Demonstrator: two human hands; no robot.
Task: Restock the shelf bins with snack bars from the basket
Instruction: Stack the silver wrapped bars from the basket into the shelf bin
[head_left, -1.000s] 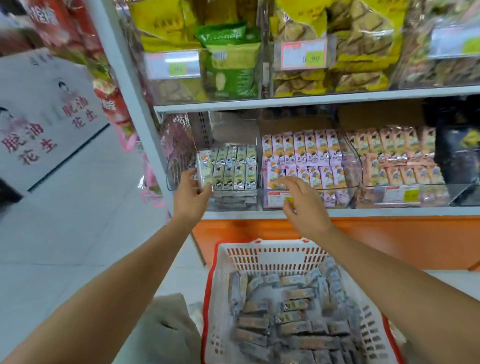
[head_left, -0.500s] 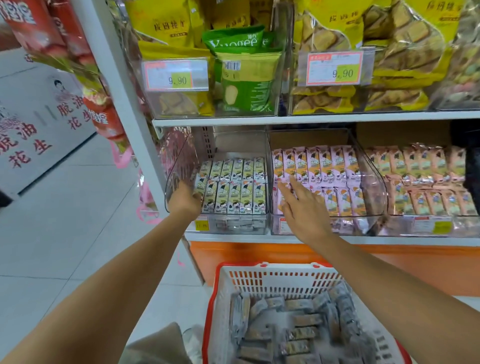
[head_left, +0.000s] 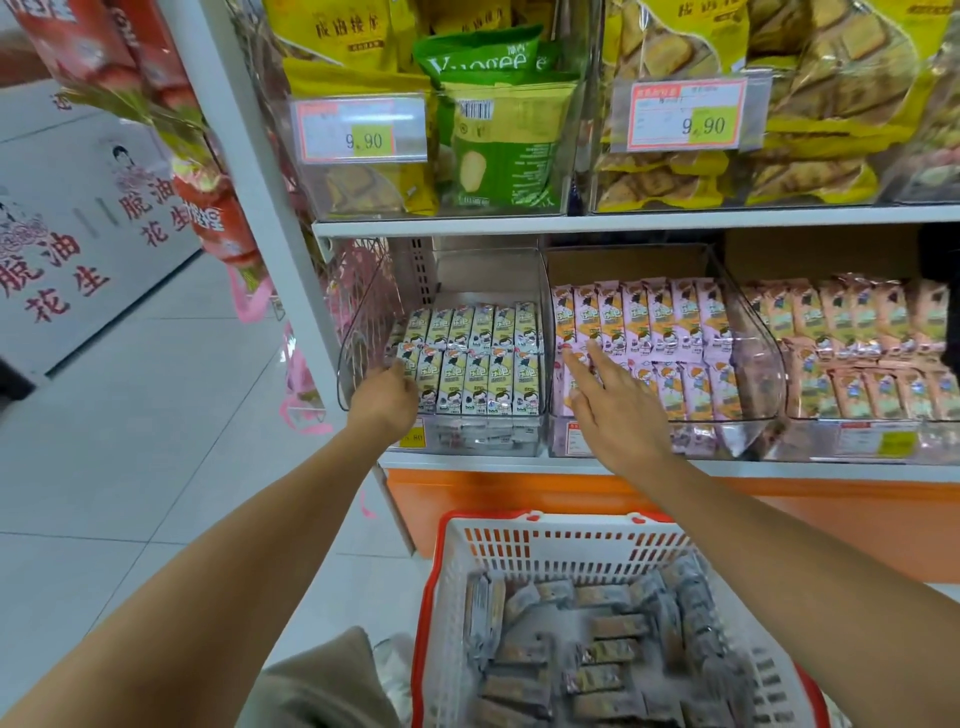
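Observation:
On the lower shelf, a clear bin (head_left: 543, 332) holds rows of yellow-green snack bars (head_left: 483, 358). My left hand (head_left: 387, 397) is inside its front left corner, fingers curled on the leftmost bar. The neighbouring clear bin (head_left: 769, 364) is filled with pink snack bars (head_left: 670, 322). My right hand (head_left: 613, 405) reaches into it with straight fingers, and the fingertips touch the front left pink bars. Below, a white basket with a red rim (head_left: 550, 540) contains several grey-wrapped snack bars (head_left: 597, 654).
A third bin of peach-wrapped bars (head_left: 857, 332) stands to the right. The upper shelf carries large yellow and green snack bags (head_left: 504, 140) behind price tags. An orange shelf base (head_left: 779, 509) runs behind the basket. Tiled floor (head_left: 156, 415) lies to the left.
Both hands have reached further into the bins. My right hand rose from the bin's front edge onto the pink bars, and my left hand went in at the left bin's corner.

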